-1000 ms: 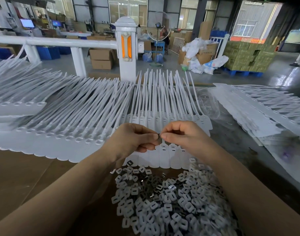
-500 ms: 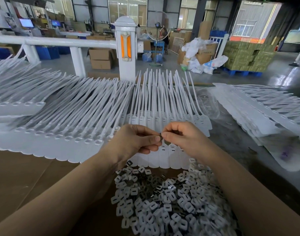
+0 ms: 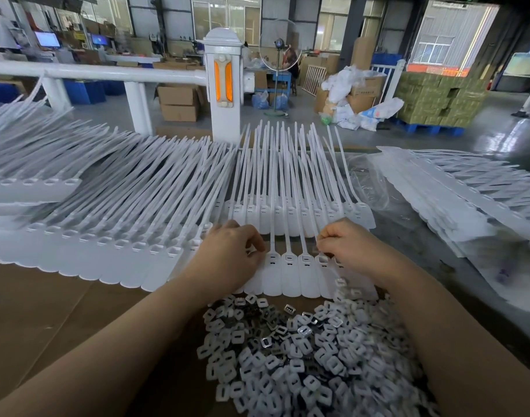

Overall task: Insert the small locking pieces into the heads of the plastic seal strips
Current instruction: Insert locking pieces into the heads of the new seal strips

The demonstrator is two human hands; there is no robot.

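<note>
A row of white seal strips lies across the brown table, heads toward me and tails pointing away. Just in front of it is a heap of small white and metal locking pieces. My right hand pinches a small locking piece down at the head of one strip. At the left end of the same row, my left hand rests with its fingers curled, and its fingertips pinch a strip near the head. Whatever lies inside that palm is hidden.
More rows of white strips fan out to the left, and another stack lies at the right on clear plastic. A white rail post stands behind the table. Bare brown tabletop shows at the front left.
My hands were together above the row, pinching one small piece between them. They have moved apart and down onto the strip heads, the right hand carrying the piece.
</note>
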